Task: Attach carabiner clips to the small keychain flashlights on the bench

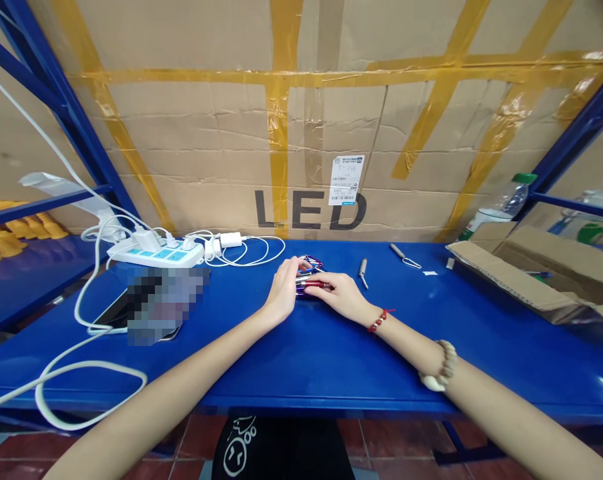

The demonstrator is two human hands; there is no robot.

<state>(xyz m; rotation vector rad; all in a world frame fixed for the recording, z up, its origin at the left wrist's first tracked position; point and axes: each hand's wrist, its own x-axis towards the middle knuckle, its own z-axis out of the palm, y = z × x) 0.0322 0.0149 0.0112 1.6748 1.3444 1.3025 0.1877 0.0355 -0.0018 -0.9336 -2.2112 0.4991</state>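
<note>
Between my two hands lies a small bunch of shiny pens, with a red pen (313,284) in the middle and blue and purple pens (311,259) around it. My left hand (282,288) is cupped against the left ends of the bunch, its fingers bent over the far side. From the right, my right hand (342,295) closes on the red pen and its neighbours, thumb at the near side. Both hands partly hide the pens. To the right on the blue table (291,373) lie two small grey tools, one short (363,272) and one with a wire loop (404,255).
At left stand a white power strip (156,255) with plugs and looping white cables, and a blurred-out flat device (164,303). An open cardboard box (511,283) sits at right beside a green-capped bottle (501,203). A large carton (206,147) walls the back.
</note>
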